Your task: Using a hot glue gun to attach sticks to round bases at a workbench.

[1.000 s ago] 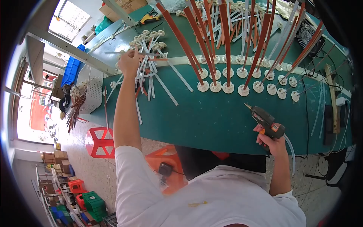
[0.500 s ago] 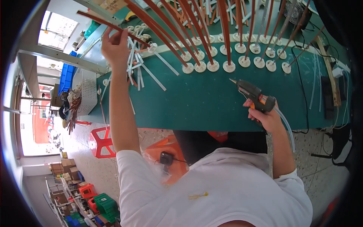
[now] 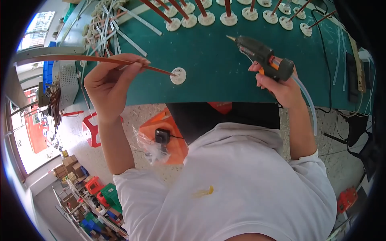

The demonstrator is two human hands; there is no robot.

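Head view: left hand [image 3: 106, 88], thumb and fingers pinched on brown strip [image 3: 86, 58]; white disc [image 3: 178, 76] at strip's right end, over green tabletop [image 3: 201, 52]. Right hand [image 3: 283, 88], fingers clamped round glue-gun handle; glue gun [image 3: 261, 54] aims up-left, clear glue stick [image 3: 310, 100] trailing from rear. Beyond, rows of strip-bearing discs [image 3: 228, 19]; farther left, heaped loose strips [image 3: 129, 41].

Brown strip [image 3: 88, 58], upper left, slanting down to a round white disc [image 3: 180, 78]; dark glue gun [image 3: 257, 53], upper right, pointing left.
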